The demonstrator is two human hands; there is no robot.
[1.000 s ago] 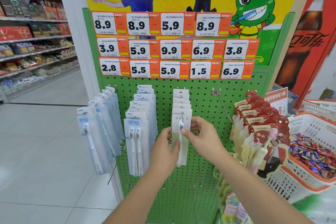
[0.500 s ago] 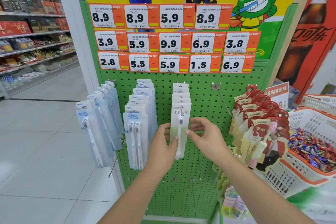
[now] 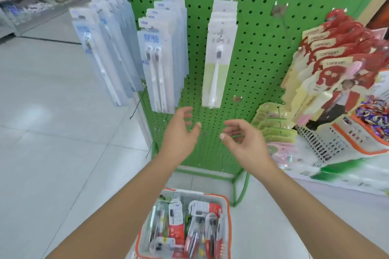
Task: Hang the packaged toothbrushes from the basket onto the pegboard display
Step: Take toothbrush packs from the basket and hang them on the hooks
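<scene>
Toothbrushes (image 3: pixel 189 229) stand upright in basket (image 3: pixel 226 202) directly below my empty, loosely spread left hand (image 3: pixel 181 132) and right hand (image 3: pixel 244 141), equally near.

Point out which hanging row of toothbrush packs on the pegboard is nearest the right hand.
The middle row, white-and-pale-green single-brush packs, ends just above the right hand; the others hang farther off.

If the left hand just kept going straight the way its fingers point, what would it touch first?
Probably the green pegboard. The left hand is empty, fingers loosely spread and aimed forward and slightly up. The bottom of the twin-toothbrush pack hangs just above that line, so it might brush that first; depth is hard to judge.
</scene>
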